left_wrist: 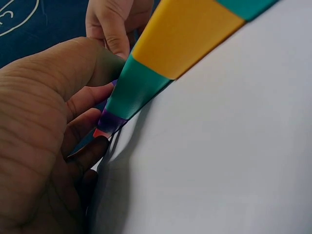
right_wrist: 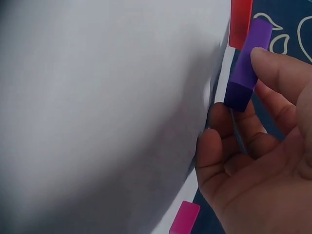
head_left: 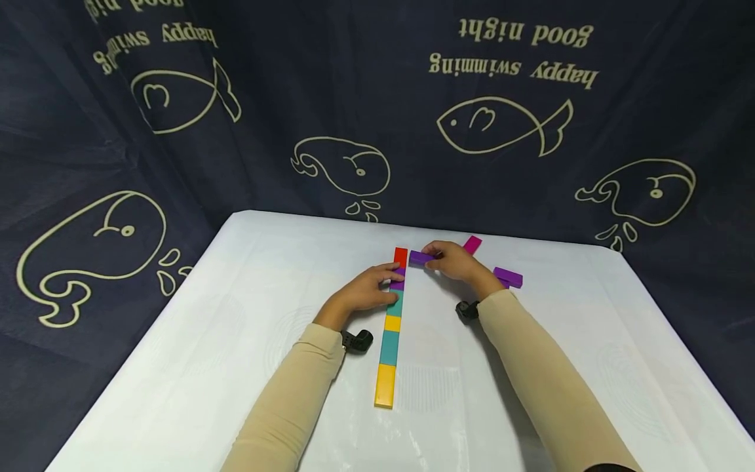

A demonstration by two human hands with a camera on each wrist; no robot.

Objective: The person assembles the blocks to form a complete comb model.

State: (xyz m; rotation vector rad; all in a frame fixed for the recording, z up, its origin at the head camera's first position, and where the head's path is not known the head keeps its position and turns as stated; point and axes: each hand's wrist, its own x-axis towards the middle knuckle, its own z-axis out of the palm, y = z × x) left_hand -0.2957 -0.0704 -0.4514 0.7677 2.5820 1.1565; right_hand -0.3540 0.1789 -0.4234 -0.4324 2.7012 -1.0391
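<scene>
Purple oblong block (right_wrist: 244, 73) between fingers (right_wrist: 279, 108).

White table (head_left: 454, 354) — navy printed cloth (head_left: 354, 78).

- On the dark cloth (head_left: 354, 78), right part: "good night" (head_left: 519, 31), pale letters, upside down.
- Just below it, on the same cloth: "happy swimming" (head_left: 514, 67), also pale and upside down.
- On the cloth's upper left: a second "happy swimming" (head_left: 141, 39), upside down, bending at its left end.
- Above that: another "good night" (head_left: 135, 4), upside down, partly cut off by the top edge.
</scene>
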